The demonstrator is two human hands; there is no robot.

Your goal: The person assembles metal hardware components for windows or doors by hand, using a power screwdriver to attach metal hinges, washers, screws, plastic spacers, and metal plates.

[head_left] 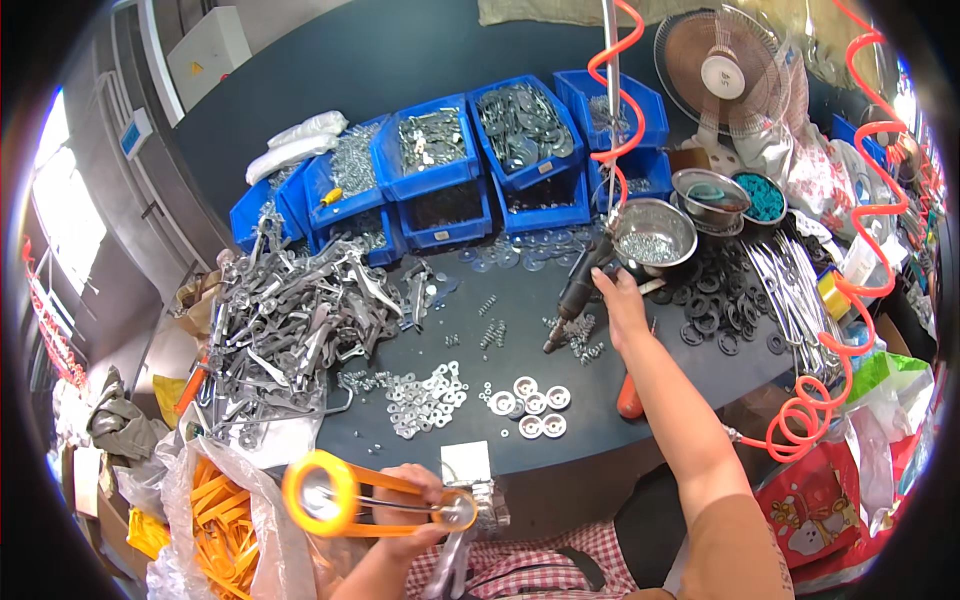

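Note:
My left hand [405, 510] is wrapped round a yellow caulking gun frame [320, 492], low at the front beyond the table edge. The frame's wide ring points left, and a grey metal handle hangs below its other end. My right arm reaches across the table, and my right hand [625, 310] is closed at a dark air screwdriver [578, 287]. Its tip slants down to the left, above small springs [582, 345]; some of my fingers are hidden. A small metal fixture with a pale top [466, 463] sits at the table edge beside my left hand.
Grey metal handles [300, 305] are heaped at left; blue bins [425, 155] of parts stand behind. White round discs [535, 403] and small metal plates [427, 400] lie in the middle. Steel bowls [655, 235], black rings [720, 305], rods [795, 300] and a red coiled hose [860, 250] are at right.

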